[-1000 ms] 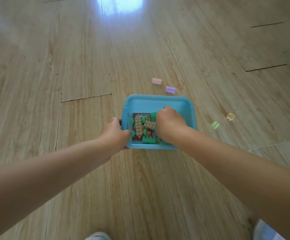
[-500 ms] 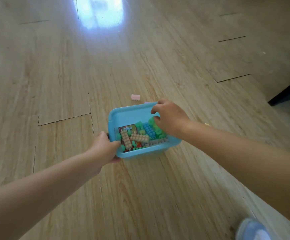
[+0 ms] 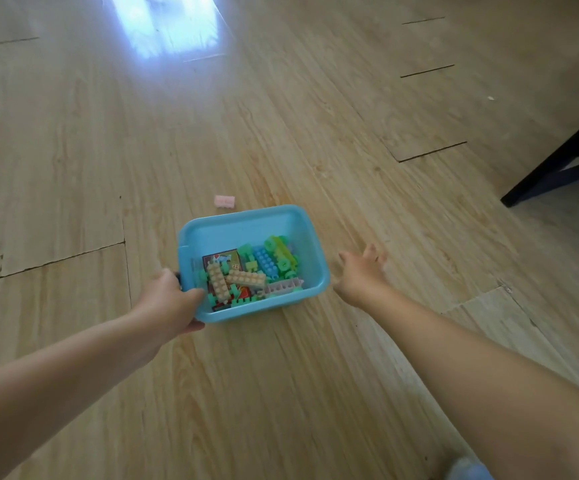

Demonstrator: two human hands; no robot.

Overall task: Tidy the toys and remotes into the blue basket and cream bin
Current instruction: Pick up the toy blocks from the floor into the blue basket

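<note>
The blue basket [image 3: 246,225] sits on the wooden floor, tilted slightly toward me. Inside lie several plastic building blocks [image 3: 246,278] in beige, green, blue and yellow, on top of a red picture card [image 3: 221,259]. My left hand [image 3: 168,304] grips the basket's near left corner, fingers curled over the rim. To the right of the basket, my right hand [image 3: 360,273] reaches out over the floor with fingers spread, holding nothing. A pink block [image 3: 224,201] lies on the floor just beyond the basket.
A dark furniture leg [image 3: 554,164] stands at the right edge. Window glare [image 3: 167,22] shines on the floor at the top. A shoe tip [image 3: 468,469] shows at the bottom right. Floor planks have dark gaps.
My right hand left the basket and moved out to its right, opening its fingers. The view swung so the basket sits lower left; more blocks show inside.
</note>
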